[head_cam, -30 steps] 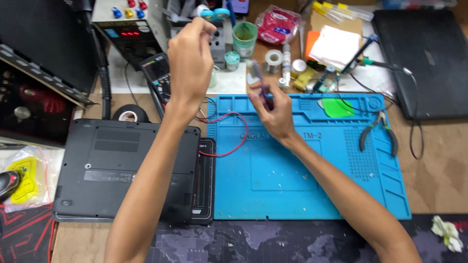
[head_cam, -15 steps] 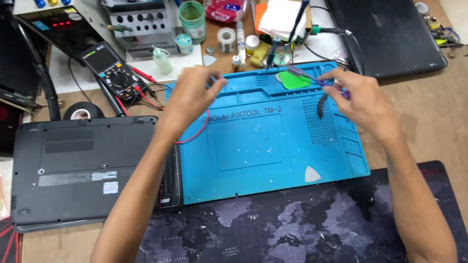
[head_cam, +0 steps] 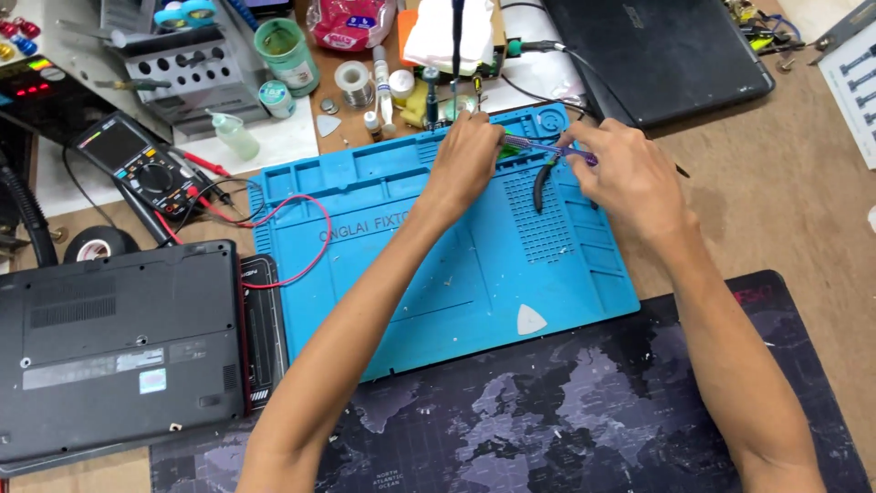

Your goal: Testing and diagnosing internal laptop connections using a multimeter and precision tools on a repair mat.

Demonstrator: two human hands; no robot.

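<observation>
both hands up at 12 o'clock of blue mat (head_cam: 411, 265). left hand (head_cam: 470, 151) curled over small green bit (head_cam: 507, 152), right hand (head_cam: 620, 173) pinching tweezers (head_cam: 547, 146), tips on that bit. looks like mid-job, nothing finished that i can see. pliers (head_cam: 540, 185) lie untouched just below. count: 2 laptops, one at 8 (head_cam: 119, 347), one at 1 (head_cam: 657, 55); 1 multimeter (head_cam: 137, 164); 1 white pick (head_cam: 531, 319).

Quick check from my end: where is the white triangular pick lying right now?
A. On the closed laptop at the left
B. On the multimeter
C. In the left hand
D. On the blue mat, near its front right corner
D. The white triangular pick lies on the blue mat near its front right corner, well clear of the left hand and right hand, which are both up at the mat's far edge.
</observation>
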